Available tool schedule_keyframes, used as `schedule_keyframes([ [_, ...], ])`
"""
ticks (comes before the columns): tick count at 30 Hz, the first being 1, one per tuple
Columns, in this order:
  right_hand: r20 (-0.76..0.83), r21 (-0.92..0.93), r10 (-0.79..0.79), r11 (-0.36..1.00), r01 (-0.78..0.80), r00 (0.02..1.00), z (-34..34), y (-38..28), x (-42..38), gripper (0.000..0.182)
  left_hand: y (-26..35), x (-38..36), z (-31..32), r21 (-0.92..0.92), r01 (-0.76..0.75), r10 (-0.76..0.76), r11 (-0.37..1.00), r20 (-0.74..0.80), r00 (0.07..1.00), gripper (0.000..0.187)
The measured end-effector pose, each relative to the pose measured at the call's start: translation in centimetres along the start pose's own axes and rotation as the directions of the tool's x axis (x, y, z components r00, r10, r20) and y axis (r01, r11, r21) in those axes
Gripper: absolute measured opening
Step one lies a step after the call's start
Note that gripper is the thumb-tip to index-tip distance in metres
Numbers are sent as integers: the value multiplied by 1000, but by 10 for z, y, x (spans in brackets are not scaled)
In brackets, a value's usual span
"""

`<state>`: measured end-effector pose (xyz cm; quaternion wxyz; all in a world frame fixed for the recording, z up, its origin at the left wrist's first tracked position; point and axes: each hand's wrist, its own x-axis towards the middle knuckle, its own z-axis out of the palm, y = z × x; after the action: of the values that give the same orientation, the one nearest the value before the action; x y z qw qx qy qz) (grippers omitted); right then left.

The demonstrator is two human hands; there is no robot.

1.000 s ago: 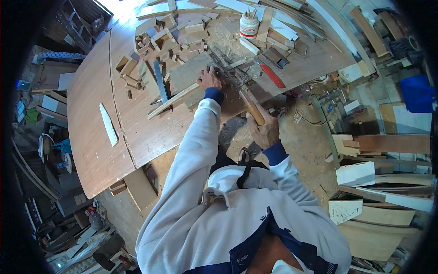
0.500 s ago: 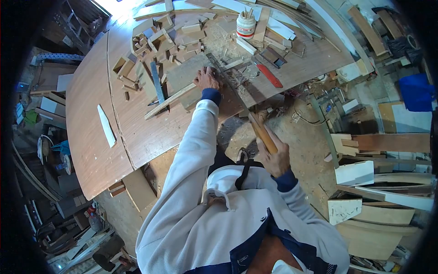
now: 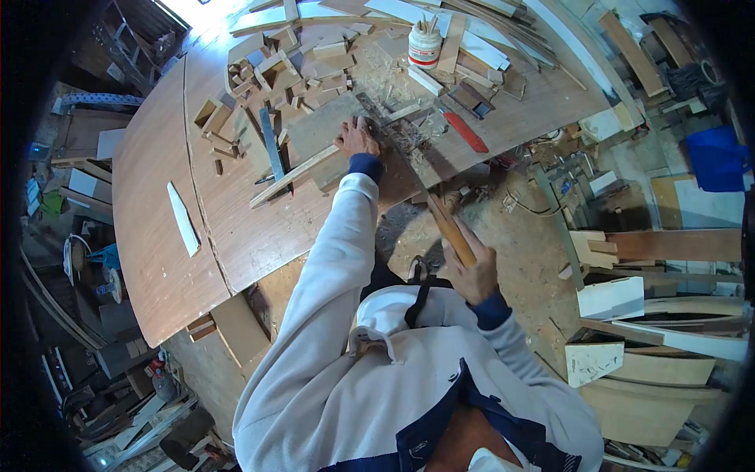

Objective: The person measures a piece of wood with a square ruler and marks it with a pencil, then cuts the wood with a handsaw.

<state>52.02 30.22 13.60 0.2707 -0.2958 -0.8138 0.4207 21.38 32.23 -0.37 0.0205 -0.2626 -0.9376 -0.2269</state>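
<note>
My right hand (image 3: 474, 271) is closed round the wooden handle (image 3: 452, 230) of a handsaw. The saw's long thin blade (image 3: 410, 164) runs up and left over the table, across a narrow wooden strip (image 3: 307, 167). My left hand (image 3: 359, 138) presses down on that strip close to the left of the blade, its fingers bent over the wood and partly hidden. Under the strip lies a flat board (image 3: 311, 126). The strip's far end sticks out to the right of the blade. Where the teeth meet the wood is too small to make out.
A metal rule or blade (image 3: 272, 145) lies left of the board, near several small wood blocks (image 3: 279, 71). A red-handled tool (image 3: 465, 132), a small dark block plane-like box (image 3: 472, 101) and a white jar of sticks (image 3: 425, 46) stand to the right. A pointed white piece (image 3: 183, 220) lies left.
My right hand and the saw have shifted very slightly toward my body. My left hand stays in place on the strip.
</note>
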Motion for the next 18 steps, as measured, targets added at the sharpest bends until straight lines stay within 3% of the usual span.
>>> schedule_keyframes([
  [9,42,5,23,1000,-23,999,35,16,53,42,-7,2,8,-34,-18,16,999,-62,998,32],
  [11,-41,-45,-149,988,147,988,28,21,36,41,-1,9,7,-71,-10,3,997,-91,996,33],
  [12,1,-8,-42,999,42,999,13,2,23,41,1,4,0,-27,-17,16,999,-52,998,34],
  [13,6,-9,-36,999,36,999,5,-1,7,41,1,-2,-3,16,-26,27,1000,-7,1000,35],
  [15,24,85,67,994,-69,997,-6,-1,-6,42,-3,0,7,46,-40,43,998,-46,998,38],
  [18,-33,-16,-31,999,31,999,13,9,24,38,-11,3,20,54,-68,74,996,-128,989,40],
])
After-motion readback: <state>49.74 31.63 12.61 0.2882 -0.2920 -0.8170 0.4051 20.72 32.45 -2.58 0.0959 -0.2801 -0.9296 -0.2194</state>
